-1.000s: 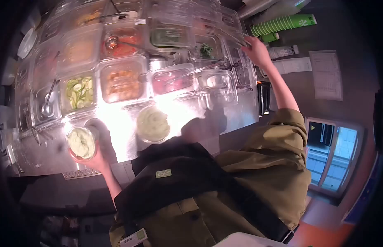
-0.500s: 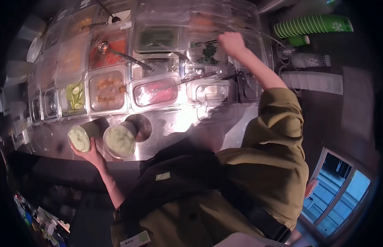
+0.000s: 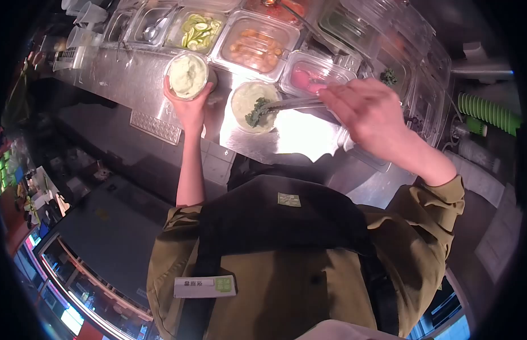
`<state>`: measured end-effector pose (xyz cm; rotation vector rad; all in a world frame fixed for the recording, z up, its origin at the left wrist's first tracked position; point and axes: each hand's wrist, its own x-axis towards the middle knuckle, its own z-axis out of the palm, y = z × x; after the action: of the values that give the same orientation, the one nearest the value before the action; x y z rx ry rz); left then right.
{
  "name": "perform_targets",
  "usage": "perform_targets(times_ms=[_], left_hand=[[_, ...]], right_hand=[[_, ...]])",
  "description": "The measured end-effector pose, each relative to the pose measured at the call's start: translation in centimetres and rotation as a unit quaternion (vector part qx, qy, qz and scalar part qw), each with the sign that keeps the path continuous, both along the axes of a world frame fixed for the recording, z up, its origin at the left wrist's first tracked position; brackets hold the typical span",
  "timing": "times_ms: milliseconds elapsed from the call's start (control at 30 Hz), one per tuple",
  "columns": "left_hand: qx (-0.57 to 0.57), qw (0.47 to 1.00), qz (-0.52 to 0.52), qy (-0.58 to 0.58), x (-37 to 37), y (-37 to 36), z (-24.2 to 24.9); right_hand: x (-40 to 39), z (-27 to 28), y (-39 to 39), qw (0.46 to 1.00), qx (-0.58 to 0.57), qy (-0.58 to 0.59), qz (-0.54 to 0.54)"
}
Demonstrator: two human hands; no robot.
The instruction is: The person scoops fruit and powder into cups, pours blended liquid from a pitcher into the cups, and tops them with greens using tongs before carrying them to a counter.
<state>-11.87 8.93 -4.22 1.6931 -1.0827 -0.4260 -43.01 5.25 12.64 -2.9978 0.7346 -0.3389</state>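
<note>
My left hand is wrapped round a cup heaped with pale green, creamy filling. Beside it on the metal counter stands a second cup of the same filling. Metal tongs are gripped in my right hand, which reaches in from the right. Their tips reach over the second cup, where a dark green curly leaf piece, like kale, overlaps the filling.
Clear food bins line the back of the counter: sliced green vegetable, orange-brown chunks, something pink and more kale. Stacked green cups lie at the right. White containers stand back left.
My right hand has come from the kale bin to the second cup, bringing tongs and leaf. My left hand still holds its cup. The camera view has turned and shifted.
</note>
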Motion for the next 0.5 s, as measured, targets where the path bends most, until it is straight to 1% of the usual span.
perform_targets(times_ms=[67, 167, 267, 333, 367, 400, 433, 467, 500], left_hand=[[-0.007, 1.0, 0.001, 0.017, -0.3, -0.1, 0.4], [-0.015, 1.0, 0.006, 0.009, 0.1, 0.1, -0.3], [0.006, 1.0, 0.017, -0.012, 0.1, 0.0, -0.3], [0.007, 0.999, 0.015, 0.032, 0.0, 0.1, 0.1], [0.014, 0.999, 0.016, 0.037, 0.1, -0.1, 0.0], [0.02, 0.999, 0.016, 0.043, 0.1, -0.3, -0.1], [0.041, 0.999, 0.031, -0.005, 0.2, -0.2, 0.0], [0.034, 0.999, 0.022, -0.023, 0.1, -0.2, 0.4], [0.017, 0.997, 0.02, -0.073, 0.4, -0.1, -0.3]], right_hand=[[1.4, -0.1, 0.3, 0.998, 0.016, 0.059, 0.002], [1.7, 0.5, 0.9, 0.999, -0.038, 0.022, -0.02], [0.5, 3.1, 1.6, 0.996, -0.017, 0.044, -0.077], [-1.8, 4.1, 1.7, 0.991, 0.01, 0.04, -0.127], [-3.6, 4.9, 1.7, 0.985, 0.015, 0.05, -0.164], [-5.6, 5.1, 1.2, 0.974, -0.005, 0.012, -0.227], [-8.3, 4.7, 0.6, 0.951, -0.04, 0.019, -0.306], [-11.3, 3.8, -0.1, 0.923, -0.075, 0.021, -0.377], [-14.7, 2.2, -0.8, 0.895, -0.076, 0.061, -0.436]])
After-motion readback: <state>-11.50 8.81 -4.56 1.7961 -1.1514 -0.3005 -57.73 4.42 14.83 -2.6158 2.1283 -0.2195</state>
